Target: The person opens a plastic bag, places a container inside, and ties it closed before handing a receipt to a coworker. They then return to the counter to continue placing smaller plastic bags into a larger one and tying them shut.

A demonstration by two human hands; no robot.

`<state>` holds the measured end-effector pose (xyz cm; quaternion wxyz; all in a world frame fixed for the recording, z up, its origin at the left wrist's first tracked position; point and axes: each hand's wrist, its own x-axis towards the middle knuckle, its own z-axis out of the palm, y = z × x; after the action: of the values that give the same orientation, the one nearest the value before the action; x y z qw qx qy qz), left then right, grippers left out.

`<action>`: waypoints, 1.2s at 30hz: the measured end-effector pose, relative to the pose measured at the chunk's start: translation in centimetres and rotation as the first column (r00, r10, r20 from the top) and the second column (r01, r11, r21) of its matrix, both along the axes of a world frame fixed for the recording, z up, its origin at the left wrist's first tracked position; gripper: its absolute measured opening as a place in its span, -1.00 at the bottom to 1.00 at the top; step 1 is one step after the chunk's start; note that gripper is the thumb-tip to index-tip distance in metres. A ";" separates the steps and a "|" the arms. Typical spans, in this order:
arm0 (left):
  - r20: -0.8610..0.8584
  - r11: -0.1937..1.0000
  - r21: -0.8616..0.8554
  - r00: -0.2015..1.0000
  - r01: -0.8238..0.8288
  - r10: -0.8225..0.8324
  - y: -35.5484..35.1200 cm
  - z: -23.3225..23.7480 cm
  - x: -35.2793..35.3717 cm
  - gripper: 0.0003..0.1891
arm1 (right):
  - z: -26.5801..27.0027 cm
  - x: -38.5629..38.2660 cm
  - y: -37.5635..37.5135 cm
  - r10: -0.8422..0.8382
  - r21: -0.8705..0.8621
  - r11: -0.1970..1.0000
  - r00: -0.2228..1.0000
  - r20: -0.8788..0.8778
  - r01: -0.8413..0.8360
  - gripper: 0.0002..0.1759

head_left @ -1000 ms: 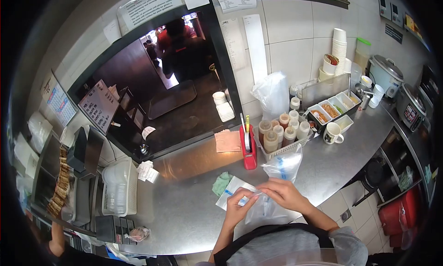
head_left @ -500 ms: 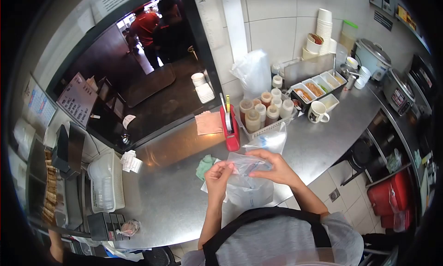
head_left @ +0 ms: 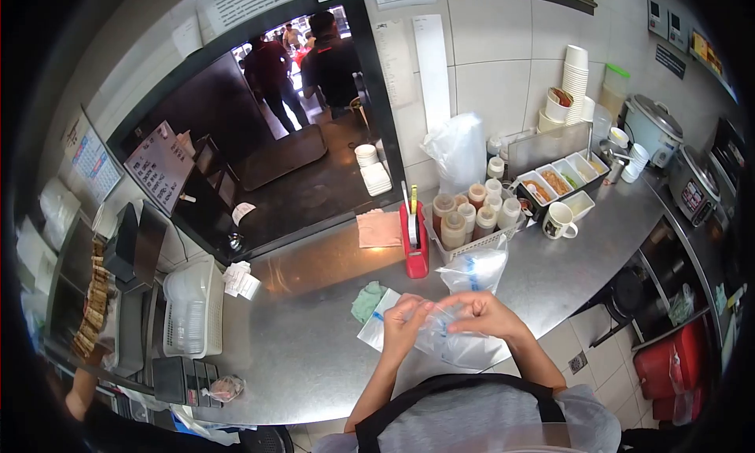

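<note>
My left hand (head_left: 404,324) pinches the edge of a clear plastic bag (head_left: 458,348) with blue print, its fingers closed. On the other side my right hand (head_left: 486,314) grips the same bag between curled fingers and thumb. The fingertips of both hands nearly meet at the bag's top edge. Below the hands, the bag hangs over the front edge of the steel counter (head_left: 299,351). Beside my left hand lie a flat white packet (head_left: 376,321) and a crumpled green cloth (head_left: 370,302). Another clear bag (head_left: 476,270) lies just beyond my right hand.
A red tape dispenser (head_left: 415,252) and a basket (head_left: 472,239) of sauce bottles stand ahead. Right of them are a topping tray (head_left: 562,178) and a mug (head_left: 558,221). A plastic basket (head_left: 214,319) holds lids at left. Another person's arm (head_left: 82,390) shows lower left; two people stand beyond the hatch.
My head view has shifted, so the scene sits further right and lower. My fingertips have come closer together at the bag's edge, and its film is less spread between them.
</note>
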<state>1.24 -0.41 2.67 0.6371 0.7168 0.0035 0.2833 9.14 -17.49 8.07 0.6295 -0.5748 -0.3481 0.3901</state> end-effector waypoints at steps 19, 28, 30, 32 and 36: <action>0.473 -0.016 -0.644 0.381 0.765 -0.794 -0.4 -0.3 1.8 -0.62 | -6.8 2.6 -3.7 0.174 0.448 0.890 0.968 -0.178 -0.077 -0.72; -0.120 0.922 -0.068 0.914 0.382 -0.388 -1.1 3.3 6.7 -0.84 | -1.0 6.5 -4.5 -0.657 0.356 0.736 0.735 0.167 0.576 -0.77; -0.055 0.975 0.197 0.994 0.101 -0.092 -1.7 2.7 7.7 -0.88 | -1.1 6.7 -3.4 -0.742 0.363 0.670 0.566 0.358 0.648 -0.71; 0.022 0.962 0.264 0.998 -0.065 0.061 -2.5 2.1 8.5 -0.90 | -2.0 6.9 -2.6 -0.733 0.356 0.611 0.336 0.591 0.707 -0.69; -0.259 0.993 -0.017 0.959 0.115 -0.116 -2.7 0.8 8.4 -0.87 | -3.5 7.4 -2.4 -0.701 0.216 0.654 0.474 0.533 0.725 -0.70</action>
<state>9.65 -3.13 3.46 0.6474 0.7460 0.0453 0.1494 16.57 -19.89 4.57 0.5861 -0.7678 -0.2416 -0.0927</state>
